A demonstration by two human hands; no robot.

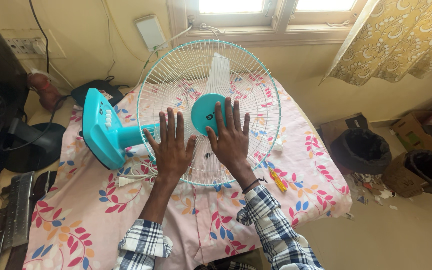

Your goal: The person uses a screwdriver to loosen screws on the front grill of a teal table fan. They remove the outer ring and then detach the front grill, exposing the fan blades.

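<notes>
The fan [191, 112] lay on its back mid-table [321, 165], stem running left to the base. Both hands — left [172, 150], right [231, 136] — rested flat and spread on the grille, grasping nothing; the right sat nearer the hub. One fan, one screwdriver [277, 180] near the right edge.

Home room: curtain [401, 40], floral tablecloth [91, 215]

Bright window [276, 6] above cream wall [86, 30], yellow patterned curtain [401, 37] right, tan floor [401, 235] below.
</notes>
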